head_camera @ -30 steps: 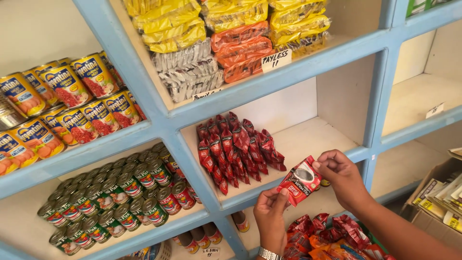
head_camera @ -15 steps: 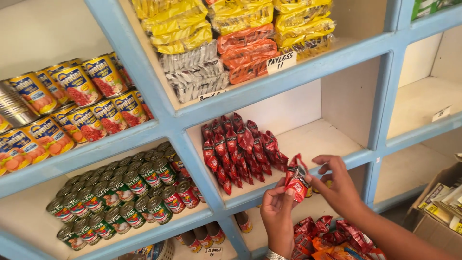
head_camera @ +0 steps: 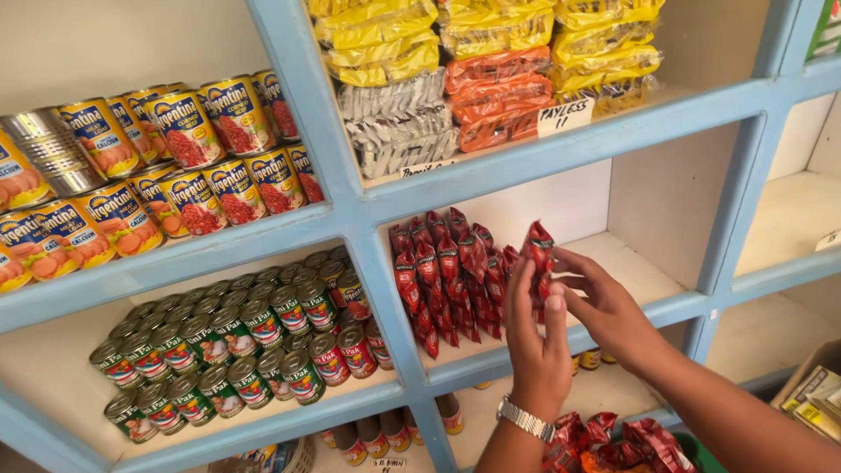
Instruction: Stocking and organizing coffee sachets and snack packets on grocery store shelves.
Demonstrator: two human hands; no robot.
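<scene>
Left hand [head_camera: 536, 337] and right hand [head_camera: 604, 302] both grasping red sachet [head_camera: 538, 250], held upright just beside row of red sachets [head_camera: 447, 271] on blue shelf [head_camera: 561, 337]; more sachets [head_camera: 613, 442] below.

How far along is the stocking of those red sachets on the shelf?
Done: a standing row of red sachets fills the left part of the shelf compartment. In hand: the left hand and right hand together hold one more red sachet upright beside that row. Left: a pile of red sachets waits below the wrists.
</scene>
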